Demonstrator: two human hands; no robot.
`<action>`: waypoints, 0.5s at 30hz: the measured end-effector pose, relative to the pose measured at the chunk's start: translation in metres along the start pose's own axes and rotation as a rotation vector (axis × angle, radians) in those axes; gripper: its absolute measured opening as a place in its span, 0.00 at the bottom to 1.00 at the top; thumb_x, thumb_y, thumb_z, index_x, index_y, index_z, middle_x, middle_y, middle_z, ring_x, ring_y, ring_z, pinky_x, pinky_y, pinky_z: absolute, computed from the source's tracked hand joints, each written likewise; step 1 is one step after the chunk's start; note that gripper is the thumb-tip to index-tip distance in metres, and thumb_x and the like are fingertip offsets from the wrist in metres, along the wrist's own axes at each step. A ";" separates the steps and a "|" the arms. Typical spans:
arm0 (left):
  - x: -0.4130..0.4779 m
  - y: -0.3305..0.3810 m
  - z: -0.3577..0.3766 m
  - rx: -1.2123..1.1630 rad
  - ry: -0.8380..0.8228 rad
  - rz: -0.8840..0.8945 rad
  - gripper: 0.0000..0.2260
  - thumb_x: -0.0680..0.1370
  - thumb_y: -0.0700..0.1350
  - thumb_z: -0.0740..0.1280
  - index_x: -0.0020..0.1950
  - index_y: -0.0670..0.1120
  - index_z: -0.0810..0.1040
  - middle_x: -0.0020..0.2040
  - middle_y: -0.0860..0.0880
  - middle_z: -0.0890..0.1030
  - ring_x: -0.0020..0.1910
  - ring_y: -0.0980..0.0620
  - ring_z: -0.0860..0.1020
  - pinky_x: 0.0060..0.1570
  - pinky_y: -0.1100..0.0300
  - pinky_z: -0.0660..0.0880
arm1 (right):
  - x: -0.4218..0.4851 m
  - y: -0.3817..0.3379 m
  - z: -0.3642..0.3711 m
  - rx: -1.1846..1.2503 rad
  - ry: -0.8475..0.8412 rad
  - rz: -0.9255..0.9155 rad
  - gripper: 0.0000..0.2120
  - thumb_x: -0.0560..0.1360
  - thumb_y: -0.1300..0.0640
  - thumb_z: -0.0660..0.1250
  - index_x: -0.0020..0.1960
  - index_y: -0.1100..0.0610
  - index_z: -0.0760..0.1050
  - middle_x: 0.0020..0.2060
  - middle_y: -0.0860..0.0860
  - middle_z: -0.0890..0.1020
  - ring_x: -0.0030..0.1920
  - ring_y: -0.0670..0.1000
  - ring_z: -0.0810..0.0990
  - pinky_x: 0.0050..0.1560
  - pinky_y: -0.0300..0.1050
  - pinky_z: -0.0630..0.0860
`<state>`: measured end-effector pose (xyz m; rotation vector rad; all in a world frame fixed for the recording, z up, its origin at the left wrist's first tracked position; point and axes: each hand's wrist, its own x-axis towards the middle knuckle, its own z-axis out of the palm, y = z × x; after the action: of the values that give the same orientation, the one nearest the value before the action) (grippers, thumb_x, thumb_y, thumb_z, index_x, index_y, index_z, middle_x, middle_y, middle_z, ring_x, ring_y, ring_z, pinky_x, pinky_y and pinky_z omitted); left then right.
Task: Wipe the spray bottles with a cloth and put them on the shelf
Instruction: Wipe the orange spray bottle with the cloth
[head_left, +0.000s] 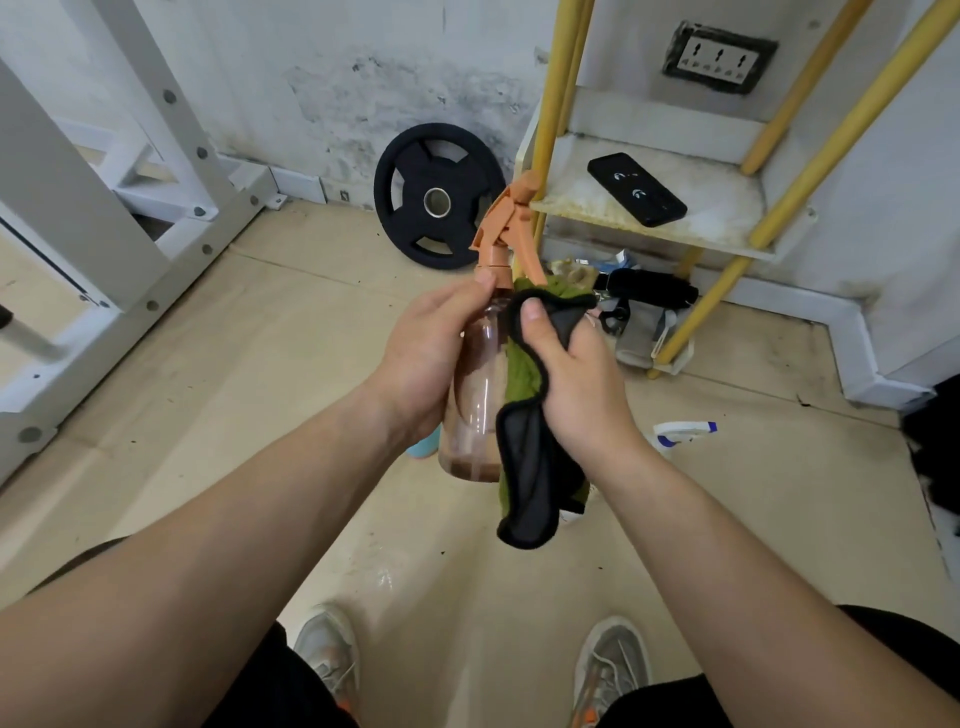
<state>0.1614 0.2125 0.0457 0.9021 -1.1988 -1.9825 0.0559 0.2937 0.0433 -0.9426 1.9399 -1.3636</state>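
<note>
A clear brown-tinted spray bottle (475, 395) with an orange trigger head is held nearly upright, a green, black-edged cloth (535, 467) against its right side, near the yellow-poled shelf (727, 228); a white spray bottle (680, 432) lies on the floor (260, 389).

Clear glossy plastic spray bottle (475, 395) with matt orange plastic trigger head (506, 223); soft green-and-black cloth (530, 467); glossy black phone (636, 189); stained white shelf (587, 208).

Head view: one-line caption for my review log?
The left hand holds an orange-capped spray bottle while the right hand presses a green-and-black cloth against it near a yellow-framed shelf.
</note>
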 end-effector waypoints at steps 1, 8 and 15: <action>0.000 0.000 0.000 0.003 0.026 0.003 0.18 0.84 0.47 0.62 0.61 0.34 0.80 0.57 0.33 0.82 0.55 0.40 0.81 0.62 0.46 0.78 | 0.001 0.003 0.001 0.003 -0.014 0.052 0.17 0.82 0.39 0.62 0.53 0.51 0.80 0.46 0.44 0.84 0.51 0.48 0.82 0.57 0.50 0.77; 0.006 0.007 -0.005 -0.014 0.165 -0.032 0.15 0.83 0.50 0.62 0.51 0.41 0.84 0.58 0.39 0.84 0.51 0.42 0.79 0.61 0.44 0.76 | -0.010 0.012 0.006 0.068 0.016 0.188 0.17 0.80 0.41 0.66 0.56 0.55 0.72 0.47 0.47 0.81 0.52 0.51 0.80 0.52 0.50 0.74; 0.002 -0.005 0.001 0.038 0.126 -0.093 0.19 0.83 0.51 0.62 0.58 0.35 0.82 0.55 0.35 0.84 0.53 0.41 0.83 0.61 0.45 0.78 | -0.016 0.008 0.002 -0.225 0.013 -0.151 0.19 0.82 0.45 0.62 0.72 0.45 0.68 0.60 0.43 0.77 0.58 0.43 0.75 0.59 0.43 0.74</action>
<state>0.1590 0.2133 0.0406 1.1031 -1.1450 -1.9496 0.0648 0.3071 0.0363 -1.2108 2.1000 -1.2528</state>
